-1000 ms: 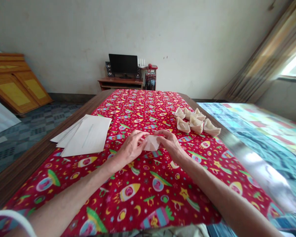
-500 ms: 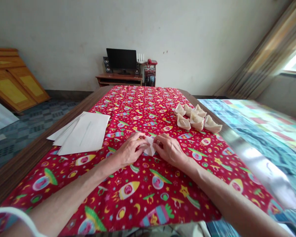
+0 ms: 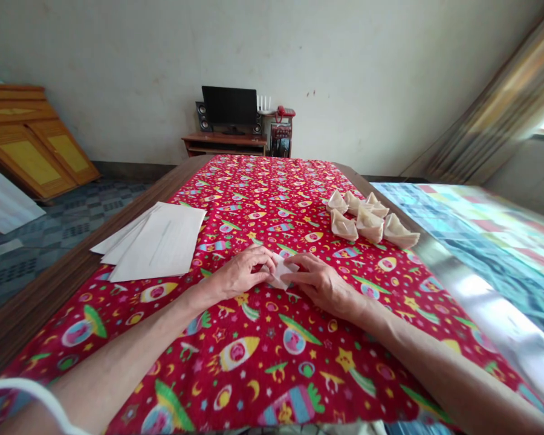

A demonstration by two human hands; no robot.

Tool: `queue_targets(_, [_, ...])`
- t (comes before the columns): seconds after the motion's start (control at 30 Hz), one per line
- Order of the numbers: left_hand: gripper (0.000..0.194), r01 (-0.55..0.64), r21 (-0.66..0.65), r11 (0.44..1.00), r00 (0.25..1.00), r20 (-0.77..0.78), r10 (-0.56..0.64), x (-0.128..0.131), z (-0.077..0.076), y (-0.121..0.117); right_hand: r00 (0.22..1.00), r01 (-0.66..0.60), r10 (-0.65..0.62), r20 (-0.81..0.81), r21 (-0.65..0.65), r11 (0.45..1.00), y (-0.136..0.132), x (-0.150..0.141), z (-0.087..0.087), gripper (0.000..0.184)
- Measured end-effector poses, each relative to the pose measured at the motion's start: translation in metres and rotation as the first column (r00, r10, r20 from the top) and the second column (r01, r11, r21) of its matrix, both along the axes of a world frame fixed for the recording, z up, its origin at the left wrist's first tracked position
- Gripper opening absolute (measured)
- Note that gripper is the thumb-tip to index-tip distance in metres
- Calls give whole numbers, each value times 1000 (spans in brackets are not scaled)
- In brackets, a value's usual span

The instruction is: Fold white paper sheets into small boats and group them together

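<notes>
A small folded piece of white paper (image 3: 281, 273) lies between my hands on the red patterned cloth (image 3: 236, 338). My left hand (image 3: 247, 272) pinches its left side, fingers curled over the edge. From the right, my right hand (image 3: 320, 279) grips the paper's other side between thumb and fingers. Parts of the paper are hidden under the fingertips. Several folded paper boats (image 3: 369, 223) stand grouped on the cloth to the right, beyond my right hand. On the left rests a fanned stack of paper sheets (image 3: 158, 244).
The cloth covers a brown wooden table (image 3: 72, 275). At the far wall stands a desk with a monitor (image 3: 229, 107) and a red telephone (image 3: 285, 112). A wooden cabinet (image 3: 36, 139) is at the left. A bed (image 3: 480, 241) lies along the right side.
My right hand's fingers have stretched out further along the paper, which has turned slightly. My left hand keeps its pinch. The whole view has shifted a little.
</notes>
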State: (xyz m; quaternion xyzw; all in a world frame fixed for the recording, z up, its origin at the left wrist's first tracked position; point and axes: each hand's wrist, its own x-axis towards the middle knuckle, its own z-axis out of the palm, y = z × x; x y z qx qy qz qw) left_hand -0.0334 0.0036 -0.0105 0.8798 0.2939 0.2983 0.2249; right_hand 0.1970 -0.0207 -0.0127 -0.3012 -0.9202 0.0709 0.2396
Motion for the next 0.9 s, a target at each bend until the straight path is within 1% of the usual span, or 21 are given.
queue_targets(0.07, [6,-19,-6,1000,1000,5,19,1,0,-1,995,-18,16,103,24,1000,-2,2,3,34])
queue_targets(0.17, [7,-32,-13,999,999,-4,32,3,1,-2,976,1,-14,216,62,998,-5,1,7,37])
queue_targets(0.27, [8,-29,-20,999,1000,-5,29,2,1,-2,962,7,-26,272,71,997,-6,-2,9,43])
queue_targets(0.37, [7,-19,-23,1000,1000,-2,19,1,-1,0,957,12,-32,288,71,997,-6,-3,8,47])
queue_targets(0.43, [7,-35,-16,999,999,-8,35,1,-3,0,966,27,-45,256,74,997,-6,-3,5,48])
queue_targets(0.57, [29,-144,47,988,989,-26,145,5,-9,-5,991,55,-61,118,59,997,-4,-2,-2,43])
queue_targets(0.63, [29,-179,104,978,982,-45,185,8,-8,-10,998,54,-55,32,37,998,-3,-2,-4,39])
queue_targets(0.7, [19,-160,162,974,979,-98,177,11,-6,-15,996,64,-62,-63,30,998,-2,-2,-4,39])
queue_targets(0.77, [7,-107,203,973,974,-174,143,12,-2,-20,991,69,-64,-119,40,997,-2,-2,-3,41])
queue_targets(0.83, [9,-62,224,973,968,-222,113,11,3,-23,995,43,-37,-96,63,997,-4,-1,-1,39])
queue_targets(0.9, [8,-31,222,975,965,-247,87,8,6,-25,1000,-9,11,-20,74,997,-5,-1,1,31])
